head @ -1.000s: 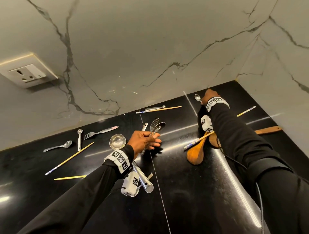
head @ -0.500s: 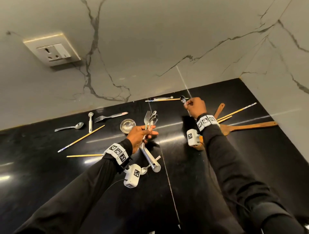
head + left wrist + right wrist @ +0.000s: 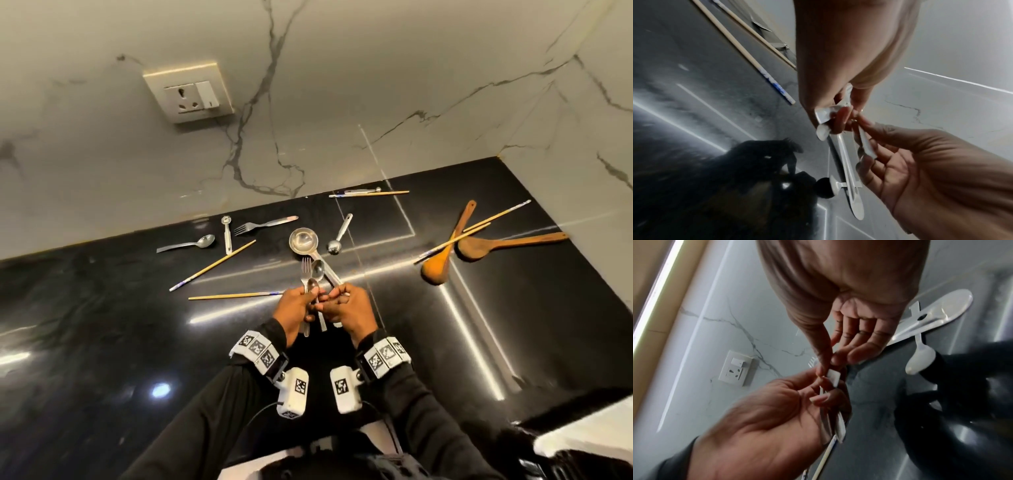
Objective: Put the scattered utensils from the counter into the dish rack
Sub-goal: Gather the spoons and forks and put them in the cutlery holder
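Left grip: our left hand is wrapped around a bundle of steel cutlery, heads pointing away from us, a fork and a couple of spoons showing.
Right grip: our right hand sits right against the left one, thumb and fingertips pinching the handle of a small spoon that's in with the bundle. From the right wrist view we see the same pinch on a flat handle end.
Ladle: the steel ladle lies on the table just past the grip, its handle running back under our hands. Can't tell if it's being held too.
Scoop: a small round-headed steel scoop sits just right of the ladle bowl.
Left of the grip: two chopsticks nearby, one almost reaching the left hand; further out a spoon, a short steel tool and a fork.
Right of the grip: well apart, two wooden spatulas crossed with two more chopsticks lying over them.
Far side: another chopstick and a steel piece up by the wall.
Table: glossy black table, marble wall behind with a socket.
Dish rack: not in any of our views.
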